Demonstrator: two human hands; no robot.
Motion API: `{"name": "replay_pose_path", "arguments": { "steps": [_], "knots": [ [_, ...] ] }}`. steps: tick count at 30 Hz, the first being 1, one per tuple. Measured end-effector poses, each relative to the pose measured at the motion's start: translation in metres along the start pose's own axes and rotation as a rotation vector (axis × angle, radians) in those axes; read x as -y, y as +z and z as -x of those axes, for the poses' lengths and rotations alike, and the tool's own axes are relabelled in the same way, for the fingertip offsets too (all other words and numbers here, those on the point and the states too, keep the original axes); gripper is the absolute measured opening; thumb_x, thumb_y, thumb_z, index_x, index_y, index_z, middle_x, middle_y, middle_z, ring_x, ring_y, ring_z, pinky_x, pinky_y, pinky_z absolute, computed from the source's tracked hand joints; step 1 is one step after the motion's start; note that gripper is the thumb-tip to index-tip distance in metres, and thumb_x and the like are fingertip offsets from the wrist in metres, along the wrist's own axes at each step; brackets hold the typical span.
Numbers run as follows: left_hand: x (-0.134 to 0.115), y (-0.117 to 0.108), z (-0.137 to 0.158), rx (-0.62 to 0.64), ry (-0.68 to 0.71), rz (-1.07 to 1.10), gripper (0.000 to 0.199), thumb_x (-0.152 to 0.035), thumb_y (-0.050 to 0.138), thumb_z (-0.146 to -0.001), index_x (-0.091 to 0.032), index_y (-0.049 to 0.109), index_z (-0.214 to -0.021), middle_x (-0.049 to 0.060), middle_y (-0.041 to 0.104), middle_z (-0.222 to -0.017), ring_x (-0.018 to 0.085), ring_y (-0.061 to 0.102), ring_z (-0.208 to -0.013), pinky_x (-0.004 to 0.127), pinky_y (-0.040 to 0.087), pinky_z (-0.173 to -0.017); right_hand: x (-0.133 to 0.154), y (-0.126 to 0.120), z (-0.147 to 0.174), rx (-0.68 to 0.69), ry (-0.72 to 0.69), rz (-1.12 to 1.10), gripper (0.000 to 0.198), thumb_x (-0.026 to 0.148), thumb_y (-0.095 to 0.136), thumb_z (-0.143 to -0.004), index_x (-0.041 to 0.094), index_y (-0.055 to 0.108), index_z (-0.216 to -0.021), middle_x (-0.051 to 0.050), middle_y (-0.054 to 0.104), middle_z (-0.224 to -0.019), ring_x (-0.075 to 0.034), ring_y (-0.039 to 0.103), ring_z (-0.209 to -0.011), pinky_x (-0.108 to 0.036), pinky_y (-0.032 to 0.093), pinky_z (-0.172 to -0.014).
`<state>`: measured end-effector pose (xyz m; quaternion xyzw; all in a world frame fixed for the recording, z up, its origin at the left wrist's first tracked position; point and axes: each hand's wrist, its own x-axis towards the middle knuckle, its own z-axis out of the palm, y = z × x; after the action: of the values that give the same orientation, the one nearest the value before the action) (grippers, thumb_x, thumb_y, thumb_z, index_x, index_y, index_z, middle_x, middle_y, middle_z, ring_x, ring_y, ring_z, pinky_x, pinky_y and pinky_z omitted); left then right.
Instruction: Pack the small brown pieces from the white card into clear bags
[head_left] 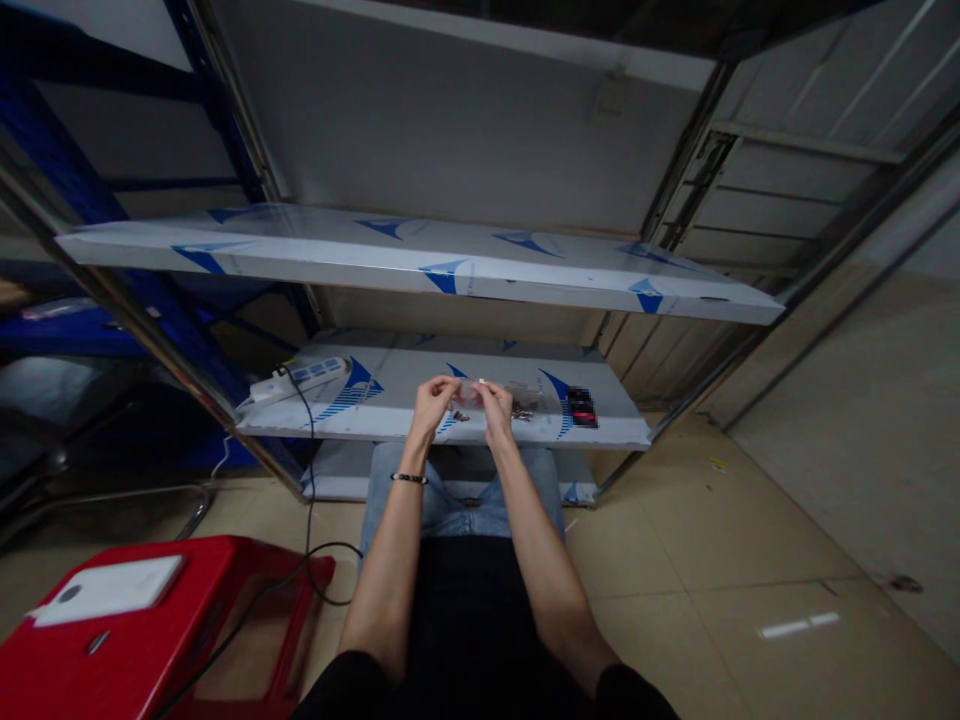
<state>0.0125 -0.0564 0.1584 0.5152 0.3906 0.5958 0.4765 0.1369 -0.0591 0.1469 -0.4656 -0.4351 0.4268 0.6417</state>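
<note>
Both hands are raised just over the front of the lower shelf [405, 415], close together with fingertips facing each other. My left hand [433, 402] is closed in a pinch. My right hand [495, 407] pinches too, thumb and forefinger pressed together. Something small and see-through seems to span the gap between them, too faint to name. Below the left fingers lie small brownish pieces [461, 416] on the shelf. More small dark pieces [523, 411] lie just right of my right hand, perhaps in or beside clear plastic. Farther right sits a dark and red item [582, 408], blurred into blocks.
A white power strip [300, 380] lies at the shelf's left end, its black cable [310, 480] hanging to the floor. An upper shelf [405, 265] overhangs behind my hands. At lower left, a red stool [112, 670] carries a white flat box-like device [112, 590].
</note>
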Motion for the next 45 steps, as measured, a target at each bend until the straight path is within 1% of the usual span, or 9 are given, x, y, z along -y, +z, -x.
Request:
{"name": "replay_pose_path", "arguments": {
  "steps": [6,10,14,18,25,28,35,42,45],
  "knots": [
    [-0.003,0.003,0.003,0.037,0.078,-0.038,0.035,-0.05,0.076,-0.074,-0.016,0.068,-0.076,0.0,0.063,-0.059,0.011,0.049,-0.048,0.023,0.035,-0.047,0.003,0.005,0.006,0.143,0.006,-0.06,0.035,0.055,0.062,-0.076,0.021,0.057,-0.076,-0.002,0.061,-0.071,-0.016,0.056,-0.068,-0.026,0.048,-0.064],
    [0.001,0.002,0.002,0.078,0.057,-0.059,0.036,-0.05,0.078,-0.073,-0.016,0.067,-0.074,0.002,0.064,-0.061,0.013,0.055,-0.053,0.024,0.041,-0.052,0.005,0.004,0.008,0.168,-0.022,-0.028,0.035,0.054,0.063,-0.077,0.022,0.049,-0.072,0.001,0.054,-0.067,-0.014,0.052,-0.065,-0.024,0.045,-0.06],
    [0.006,0.001,0.002,0.131,0.012,-0.067,0.035,-0.046,0.083,-0.066,-0.015,0.067,-0.072,0.004,0.067,-0.065,0.015,0.06,-0.059,0.025,0.044,-0.057,0.008,-0.011,0.006,0.295,0.053,0.021,0.04,0.056,0.064,-0.078,0.022,0.044,-0.068,0.003,0.05,-0.064,-0.013,0.05,-0.061,-0.023,0.043,-0.056],
    [0.011,0.003,0.005,0.138,0.018,-0.094,0.03,-0.042,0.081,-0.068,-0.015,0.068,-0.069,0.003,0.065,-0.061,0.014,0.058,-0.057,0.024,0.041,-0.054,0.008,-0.032,0.001,0.439,0.075,0.047,0.042,0.059,0.071,-0.074,0.021,0.053,-0.071,0.002,0.055,-0.065,-0.012,0.049,-0.058,-0.022,0.039,-0.053],
    [0.031,0.011,0.011,-0.191,-0.067,-0.049,0.025,-0.037,0.082,-0.063,-0.016,0.069,-0.061,0.003,0.065,-0.055,0.014,0.054,-0.05,0.026,0.042,-0.052,-0.001,-0.037,-0.004,0.282,0.157,0.108,0.047,0.058,0.084,-0.054,0.019,0.058,-0.06,-0.001,0.059,-0.055,-0.012,0.047,-0.05,-0.025,0.034,-0.048],
    [0.032,0.01,0.011,-0.177,-0.079,-0.012,0.027,-0.038,0.084,-0.062,-0.015,0.072,-0.068,0.004,0.068,-0.061,0.015,0.058,-0.055,0.027,0.045,-0.056,-0.002,-0.037,-0.004,0.243,0.146,0.109,0.043,0.055,0.082,-0.057,0.019,0.058,-0.059,0.0,0.058,-0.054,-0.014,0.052,-0.052,-0.025,0.037,-0.051],
    [0.036,0.004,0.014,0.043,-0.094,-0.029,0.039,-0.051,0.083,-0.064,-0.015,0.068,-0.071,0.003,0.067,-0.064,0.015,0.061,-0.059,0.023,0.046,-0.054,-0.006,-0.044,-0.003,0.296,0.108,0.116,0.038,0.049,0.081,-0.059,0.018,0.06,-0.057,0.001,0.058,-0.053,-0.013,0.051,-0.052,-0.025,0.037,-0.053],
    [0.074,0.01,0.024,-0.154,-0.144,-0.024,0.044,-0.051,0.087,-0.059,-0.013,0.065,-0.066,0.005,0.068,-0.062,0.017,0.065,-0.059,0.024,0.048,-0.054,-0.045,-0.05,0.003,0.174,0.135,-0.038,0.037,0.048,0.083,-0.058,0.017,0.064,-0.059,0.001,0.056,-0.056,-0.011,0.046,-0.056,-0.023,0.034,-0.055],
    [0.089,0.013,0.032,-0.177,-0.235,0.106,0.046,-0.051,0.087,-0.061,-0.012,0.07,-0.078,0.008,0.074,-0.074,0.02,0.071,-0.067,0.025,0.051,-0.057,-0.067,-0.048,0.002,0.072,0.172,-0.07,0.037,0.048,0.083,-0.057,0.016,0.065,-0.06,0.001,0.058,-0.057,-0.01,0.045,-0.055,-0.023,0.034,-0.054]
  ]
}}
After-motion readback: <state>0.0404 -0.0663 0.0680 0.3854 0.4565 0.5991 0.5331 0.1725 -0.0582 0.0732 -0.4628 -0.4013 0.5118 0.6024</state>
